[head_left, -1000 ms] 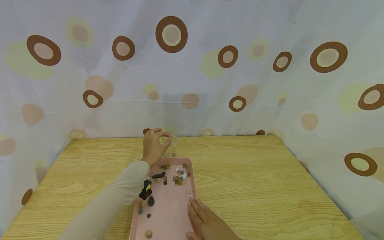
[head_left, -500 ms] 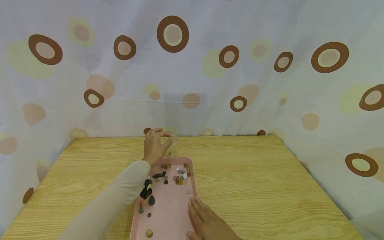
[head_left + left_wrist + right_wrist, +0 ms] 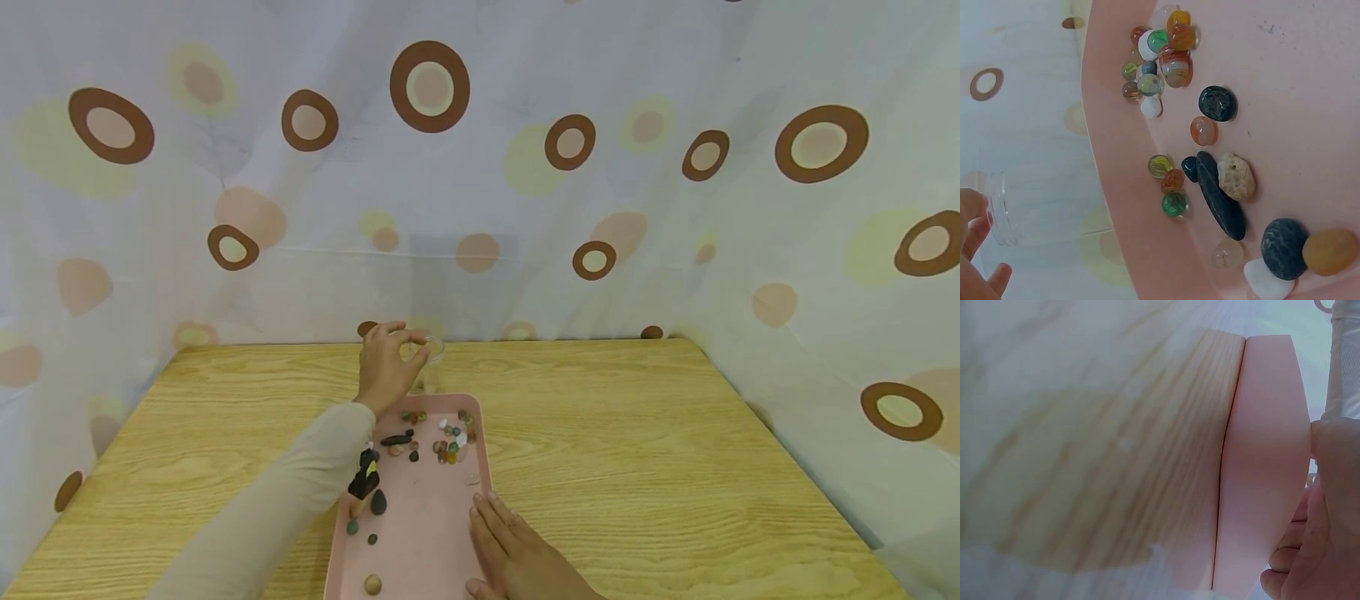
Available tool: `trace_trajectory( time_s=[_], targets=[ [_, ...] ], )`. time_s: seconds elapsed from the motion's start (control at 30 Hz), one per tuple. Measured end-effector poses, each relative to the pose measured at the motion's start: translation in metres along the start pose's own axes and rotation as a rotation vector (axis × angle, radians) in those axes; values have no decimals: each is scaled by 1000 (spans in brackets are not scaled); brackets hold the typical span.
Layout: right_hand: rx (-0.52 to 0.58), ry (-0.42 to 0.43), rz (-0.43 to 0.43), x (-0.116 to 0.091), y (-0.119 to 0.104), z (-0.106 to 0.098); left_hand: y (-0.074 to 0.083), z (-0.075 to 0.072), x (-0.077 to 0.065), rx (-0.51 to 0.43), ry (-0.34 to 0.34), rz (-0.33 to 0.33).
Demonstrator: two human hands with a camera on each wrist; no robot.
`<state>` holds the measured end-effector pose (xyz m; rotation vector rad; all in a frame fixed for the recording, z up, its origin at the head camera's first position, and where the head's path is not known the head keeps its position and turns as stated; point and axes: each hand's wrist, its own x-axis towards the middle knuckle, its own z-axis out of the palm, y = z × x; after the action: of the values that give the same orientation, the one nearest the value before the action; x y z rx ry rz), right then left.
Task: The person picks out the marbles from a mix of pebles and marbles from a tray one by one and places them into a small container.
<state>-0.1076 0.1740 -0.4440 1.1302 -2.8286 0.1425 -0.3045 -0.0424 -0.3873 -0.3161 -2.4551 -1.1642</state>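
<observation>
My left hand (image 3: 386, 364) is at the far end of the pink tray (image 3: 431, 533). Its thumb and index finger pinch the rim of a clear glass jar (image 3: 437, 358) standing behind the tray. A few small round pieces (image 3: 420, 387) show low in the jar, partly hidden by the tray edge. In the left wrist view the fingertips meet at the clear jar rim (image 3: 1002, 212). My right hand (image 3: 521, 554) rests with straight fingers on the tray's right rim. Glass marbles (image 3: 448, 450) and polished stones (image 3: 378, 502) lie scattered in the tray.
A wooden table (image 3: 645, 467) carries the tray. Behind and beside it hangs a pale curtain (image 3: 517, 208) with brown ring patterns. My left forearm's beige sleeve (image 3: 285, 492) crosses over the tray's left edge, next to dark stones (image 3: 365, 479).
A small round piece low in the jar has shifted from right to left. Both hands and the tray have stayed in place.
</observation>
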Motion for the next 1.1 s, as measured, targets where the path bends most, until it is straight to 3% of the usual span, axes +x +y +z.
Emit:
trace_trajectory(
  time_s=[0.2, 0.43, 0.63, 0.8, 1.1],
  targets=[
    [-7, 2, -9, 1, 0, 0, 2, -8, 0, 19, -45, 37],
    [-17, 10, -12, 0, 1, 0, 12, -15, -6, 44, -93, 207],
    [-8, 0, -3, -1, 0, 0, 21, -15, -26, -7, -147, 309],
    [-3, -6, -1, -1, 1, 0, 27, -13, -45, -25, -220, 319],
    [-10, -13, 2, 0, 1, 0, 23, -6, -62, 33, -385, 223]
  ],
)
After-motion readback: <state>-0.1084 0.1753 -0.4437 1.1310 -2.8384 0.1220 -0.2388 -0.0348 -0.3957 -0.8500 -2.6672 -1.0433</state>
